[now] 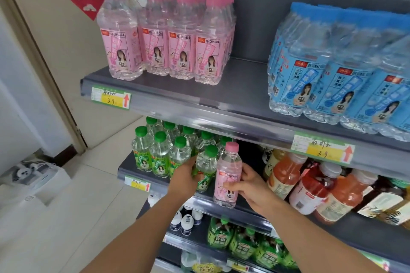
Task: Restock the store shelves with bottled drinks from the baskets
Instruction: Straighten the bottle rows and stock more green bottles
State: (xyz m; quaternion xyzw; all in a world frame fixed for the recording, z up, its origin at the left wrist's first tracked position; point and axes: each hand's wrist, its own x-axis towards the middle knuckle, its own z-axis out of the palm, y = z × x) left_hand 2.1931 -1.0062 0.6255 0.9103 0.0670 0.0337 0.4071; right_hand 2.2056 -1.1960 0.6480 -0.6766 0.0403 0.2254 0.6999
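Bottled drinks filled the shelf unit (255, 17) on my feed, and I took its middle shelf (200, 203) as my marker. Above that shelf and to the right, wrapped blue-capped bottles (339, 68) stood on the top shelf (244, 91). Above it to the left stood a wrapped block of pink-capped peach soda (164, 35). On the right part of the middle shelf I saw orange and red juice bottles (310, 186) leaning together, and on its left part a cluster of green-capped bottles (159, 153). Below the middle shelf lay green packs (244, 241). The left hand (184, 180) reached in at the shelf's front edge, its fingers curled round the lower body of the front green-capped bottle (207, 164). Just beside it the right hand (250, 186) gripped a single peach soda bottle (227, 175) by its label, thumb in front and fingers behind. The bottle stood nearly upright at the shelf's front rail; I could not tell whether its base rested there. A small yellow price tag (137, 184) sat on the rail's left end.
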